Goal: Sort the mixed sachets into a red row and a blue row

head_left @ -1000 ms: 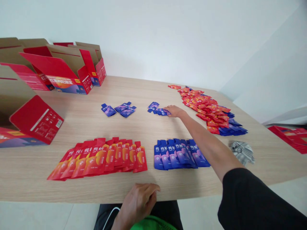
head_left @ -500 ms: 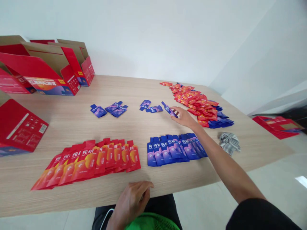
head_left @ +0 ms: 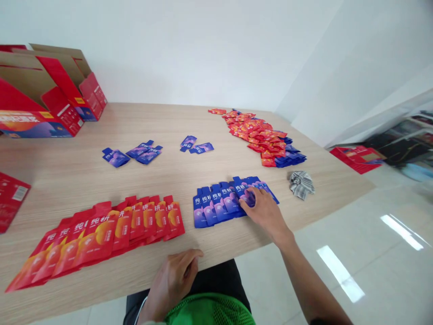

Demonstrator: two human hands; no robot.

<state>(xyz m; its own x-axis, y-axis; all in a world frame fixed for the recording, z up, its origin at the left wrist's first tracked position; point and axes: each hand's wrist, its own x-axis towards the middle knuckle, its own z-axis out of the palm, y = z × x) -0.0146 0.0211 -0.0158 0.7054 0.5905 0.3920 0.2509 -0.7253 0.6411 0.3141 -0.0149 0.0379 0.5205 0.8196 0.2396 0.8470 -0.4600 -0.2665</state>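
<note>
My right hand (head_left: 265,212) rests on the right end of a fanned row of blue sachets (head_left: 219,203) near the table's front edge, fingers pinched on one blue sachet (head_left: 246,195) lying on top of the row. My left hand (head_left: 174,280) sits loosely curled on the front edge of the wooden table (head_left: 84,180), holding nothing. A fanned row of red sachets (head_left: 101,232) lies to the left of the blue row. Two loose blue sachets (head_left: 198,145) remain further back in the middle.
Three more blue sachets (head_left: 133,153) lie mid-left. A heap of mixed red and blue sachets (head_left: 262,135) is at the back right. Open red cardboard boxes (head_left: 43,97) stand at the back left. A crumpled grey wrapper (head_left: 301,183) lies near the right edge.
My right hand picked a blue sachet from the middle group and brought it back toward me onto the right end of the blue row. The view has swung right.
</note>
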